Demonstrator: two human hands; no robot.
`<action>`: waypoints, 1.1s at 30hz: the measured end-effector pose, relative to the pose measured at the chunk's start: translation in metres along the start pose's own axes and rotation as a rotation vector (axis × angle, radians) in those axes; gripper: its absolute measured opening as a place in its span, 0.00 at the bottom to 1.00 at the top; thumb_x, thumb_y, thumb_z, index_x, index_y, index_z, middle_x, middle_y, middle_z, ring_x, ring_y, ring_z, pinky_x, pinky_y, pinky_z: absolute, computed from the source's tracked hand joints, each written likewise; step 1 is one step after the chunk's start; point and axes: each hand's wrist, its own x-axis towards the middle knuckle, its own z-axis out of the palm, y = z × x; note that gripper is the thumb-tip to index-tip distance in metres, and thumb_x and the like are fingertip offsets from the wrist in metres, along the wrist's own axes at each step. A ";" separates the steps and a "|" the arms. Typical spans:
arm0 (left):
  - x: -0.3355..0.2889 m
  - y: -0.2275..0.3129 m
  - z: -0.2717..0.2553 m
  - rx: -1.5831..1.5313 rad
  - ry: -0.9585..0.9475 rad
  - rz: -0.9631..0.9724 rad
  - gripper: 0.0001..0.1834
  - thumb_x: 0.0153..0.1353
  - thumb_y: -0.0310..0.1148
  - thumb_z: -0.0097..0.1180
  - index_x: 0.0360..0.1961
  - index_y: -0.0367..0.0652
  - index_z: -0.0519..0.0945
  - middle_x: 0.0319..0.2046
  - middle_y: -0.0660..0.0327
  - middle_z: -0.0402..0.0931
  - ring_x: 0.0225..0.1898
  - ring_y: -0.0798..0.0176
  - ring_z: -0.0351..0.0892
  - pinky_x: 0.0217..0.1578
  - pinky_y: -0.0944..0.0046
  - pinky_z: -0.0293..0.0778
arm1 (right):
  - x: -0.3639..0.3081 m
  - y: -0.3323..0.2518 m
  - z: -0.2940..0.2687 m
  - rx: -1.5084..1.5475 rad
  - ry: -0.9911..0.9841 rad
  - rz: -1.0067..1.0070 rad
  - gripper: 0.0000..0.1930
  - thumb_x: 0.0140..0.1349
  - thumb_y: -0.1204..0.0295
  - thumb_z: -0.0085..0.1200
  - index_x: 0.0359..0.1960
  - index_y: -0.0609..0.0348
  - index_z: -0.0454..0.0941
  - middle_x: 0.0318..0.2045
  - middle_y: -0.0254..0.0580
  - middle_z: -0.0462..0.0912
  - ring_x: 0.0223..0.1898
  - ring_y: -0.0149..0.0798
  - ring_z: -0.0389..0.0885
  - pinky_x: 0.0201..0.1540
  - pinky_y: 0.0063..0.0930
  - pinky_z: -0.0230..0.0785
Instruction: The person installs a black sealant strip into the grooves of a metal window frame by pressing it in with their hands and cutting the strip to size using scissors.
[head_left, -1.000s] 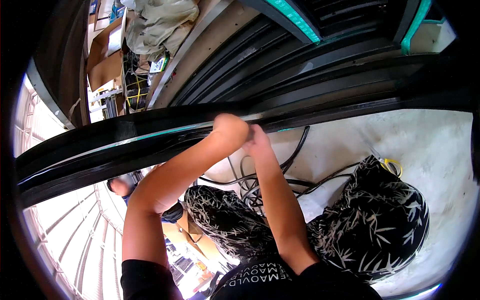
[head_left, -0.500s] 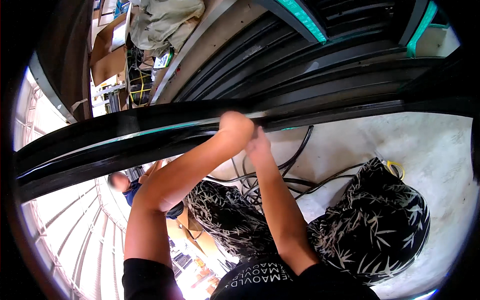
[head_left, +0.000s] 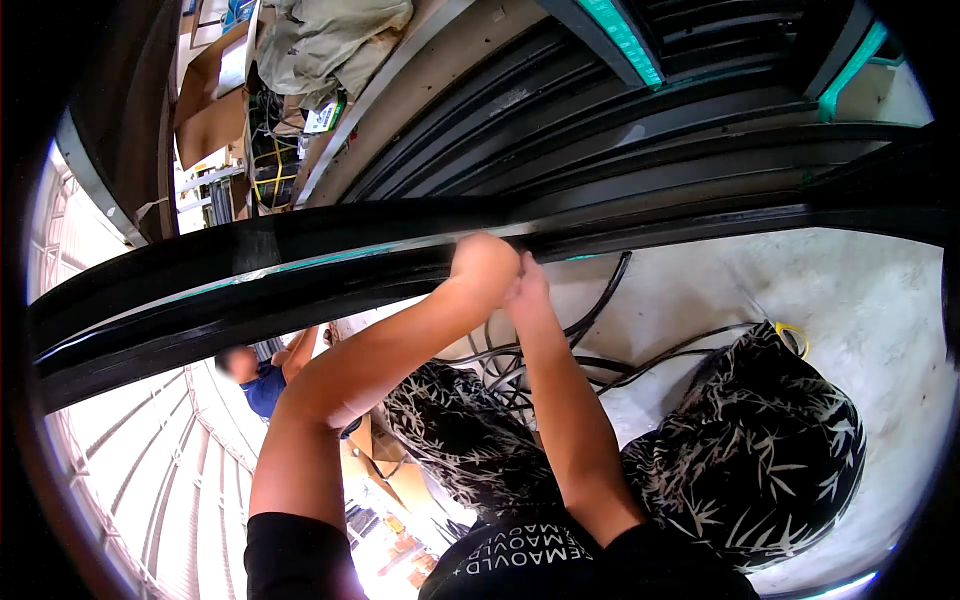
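Note:
A long black frame profile (head_left: 200,318) with a groove and a thin pale-and-teal line along it crosses the view in front of me. My left hand (head_left: 486,262) is bent at the wrist against this profile, its fingers hidden and slightly smeared. Just right of it and lower, my right hand (head_left: 527,287) has its fingers curled close to the profile's near edge. Whatever lies in those fingers is too small and blurred to make out. Black flexible strips (head_left: 600,295) hang from the profile beside my right hand and lie in loops on the floor.
More black profiles (head_left: 450,160) lie side by side beyond, with teal-taped bars (head_left: 615,40) over them. Yellow-handled scissors (head_left: 793,338) rest on the pale floor (head_left: 860,300) by my knee. Cardboard boxes (head_left: 212,125) stand far left. Another person (head_left: 265,385) is at the left, beyond my arm.
Both hands have shifted slightly right along the profile, and my right hand now sits closer to my left. The other person's arm has risen a little.

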 end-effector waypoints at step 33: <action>-0.154 -0.059 0.045 0.207 1.017 0.009 0.02 0.45 0.32 0.58 0.19 0.51 0.82 0.25 0.65 0.74 0.33 0.63 0.77 0.38 0.60 0.68 | -0.071 0.002 -0.019 -1.015 0.105 -0.871 0.08 0.65 0.78 0.54 0.45 0.62 0.76 0.37 0.38 0.81 0.35 0.30 0.80 0.40 0.21 0.74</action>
